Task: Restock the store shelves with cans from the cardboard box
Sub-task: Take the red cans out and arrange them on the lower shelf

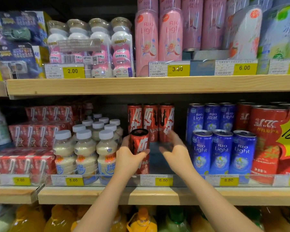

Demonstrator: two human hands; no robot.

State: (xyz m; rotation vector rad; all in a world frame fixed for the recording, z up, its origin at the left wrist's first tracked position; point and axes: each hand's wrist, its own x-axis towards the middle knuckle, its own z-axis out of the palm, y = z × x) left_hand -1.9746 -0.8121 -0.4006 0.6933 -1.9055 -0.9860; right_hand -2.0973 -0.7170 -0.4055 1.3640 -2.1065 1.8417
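The left hand (pixel 127 159) has its grip wrapped around a red can (pixel 140 150) standing upright at the front of the middle shelf (pixel 157 196), right behind the 6.00 price tag (pixel 163 180). The right hand (pixel 176 150) is open just beside it, fingers spread over the bare gap, looks a bit blurry. Three more red cans (pixel 151 121) sit at the back, with blue Rio Light cans (pixel 222 151) to the right and white-capped milky bottles (pixel 85 151) to the left.

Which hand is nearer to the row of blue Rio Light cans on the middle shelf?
Right. The right hand hangs open just left of the blue Rio Light cans; the left hand is farther left, gripping a red can.
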